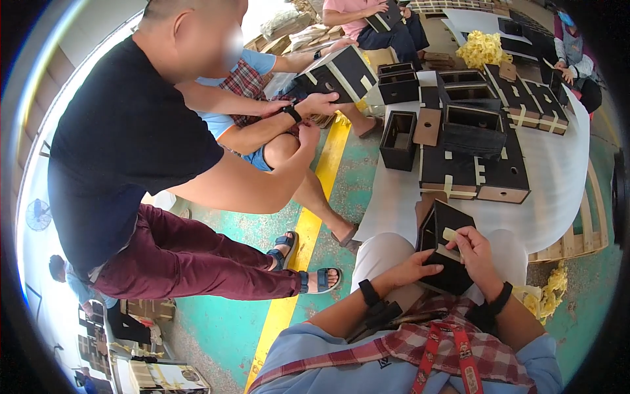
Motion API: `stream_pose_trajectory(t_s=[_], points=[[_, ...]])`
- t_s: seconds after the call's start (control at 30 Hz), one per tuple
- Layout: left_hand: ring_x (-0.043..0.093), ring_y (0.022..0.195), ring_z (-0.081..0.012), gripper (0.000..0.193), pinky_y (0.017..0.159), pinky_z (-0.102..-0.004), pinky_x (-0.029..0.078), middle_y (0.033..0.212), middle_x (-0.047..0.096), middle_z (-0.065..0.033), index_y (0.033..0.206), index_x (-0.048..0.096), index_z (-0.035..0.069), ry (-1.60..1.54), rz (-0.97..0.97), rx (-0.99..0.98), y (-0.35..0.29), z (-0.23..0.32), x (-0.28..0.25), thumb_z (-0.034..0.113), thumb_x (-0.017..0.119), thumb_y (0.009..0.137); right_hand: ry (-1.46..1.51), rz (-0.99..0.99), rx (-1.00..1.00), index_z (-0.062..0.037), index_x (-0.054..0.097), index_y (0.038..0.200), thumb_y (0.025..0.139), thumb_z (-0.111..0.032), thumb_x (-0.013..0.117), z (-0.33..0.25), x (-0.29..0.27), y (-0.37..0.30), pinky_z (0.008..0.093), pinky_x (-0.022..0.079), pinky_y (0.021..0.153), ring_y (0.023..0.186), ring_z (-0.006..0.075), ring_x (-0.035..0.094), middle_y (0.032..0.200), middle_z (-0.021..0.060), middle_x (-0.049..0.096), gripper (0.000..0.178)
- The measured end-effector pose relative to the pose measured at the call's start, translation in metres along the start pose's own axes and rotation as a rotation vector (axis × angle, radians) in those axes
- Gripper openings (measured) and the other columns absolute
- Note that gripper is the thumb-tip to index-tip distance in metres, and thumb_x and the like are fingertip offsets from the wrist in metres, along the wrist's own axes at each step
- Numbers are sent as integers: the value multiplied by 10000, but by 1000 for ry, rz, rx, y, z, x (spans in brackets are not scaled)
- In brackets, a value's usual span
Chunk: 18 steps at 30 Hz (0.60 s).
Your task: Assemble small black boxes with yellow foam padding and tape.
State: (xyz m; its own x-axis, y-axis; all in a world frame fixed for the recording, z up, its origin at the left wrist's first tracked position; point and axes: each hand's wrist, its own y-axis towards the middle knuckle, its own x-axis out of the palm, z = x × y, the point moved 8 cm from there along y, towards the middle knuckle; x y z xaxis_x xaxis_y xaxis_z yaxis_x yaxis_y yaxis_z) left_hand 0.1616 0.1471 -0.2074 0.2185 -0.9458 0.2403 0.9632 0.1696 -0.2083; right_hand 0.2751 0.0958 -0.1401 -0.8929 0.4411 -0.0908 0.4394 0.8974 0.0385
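A small black box (447,280) rests tilted across my lap, with an open hollow on its upper left side. My left hand (415,268) grips the box's left edge, thumb lying over the near face. Between thumb and fingers of my right hand (474,249) is a short strip of pale yellow tape (449,234), held against the box's upper edge. Just beyond the box, a brown cardboard piece (428,205) lies partly under the table stack's near edge.
Ahead is a white-covered table (551,187) holding several black boxes (474,128), some taped. Yellow tape scraps (482,49) are heaped at its far side. At left a standing person (125,125) holds a black and white box (338,75); others sit beyond. A wooden pallet (577,243) lies under the table.
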Motion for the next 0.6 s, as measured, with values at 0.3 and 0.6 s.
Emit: stream_pose_trajectory(t_s=[0.3,0.6], points=[[603,745,-221,268,690,-299,466,774,629,-97,794,618,-21,534,197,390,-57,194,27,234,569,859,45,-9,129,-32,544,925,910,-160,476,21,-1,3,184,371,467,509,31,431,749,15,626,146],[538,632,-232,319,556,-315,414,662,545,-44,677,564,74,553,97,1327,-141,290,147,374,632,762,87,-29,79,-52,561,921,916,-185,484,-1,-1,-6,171,373,500,542,23,426,756,-4,618,154]])
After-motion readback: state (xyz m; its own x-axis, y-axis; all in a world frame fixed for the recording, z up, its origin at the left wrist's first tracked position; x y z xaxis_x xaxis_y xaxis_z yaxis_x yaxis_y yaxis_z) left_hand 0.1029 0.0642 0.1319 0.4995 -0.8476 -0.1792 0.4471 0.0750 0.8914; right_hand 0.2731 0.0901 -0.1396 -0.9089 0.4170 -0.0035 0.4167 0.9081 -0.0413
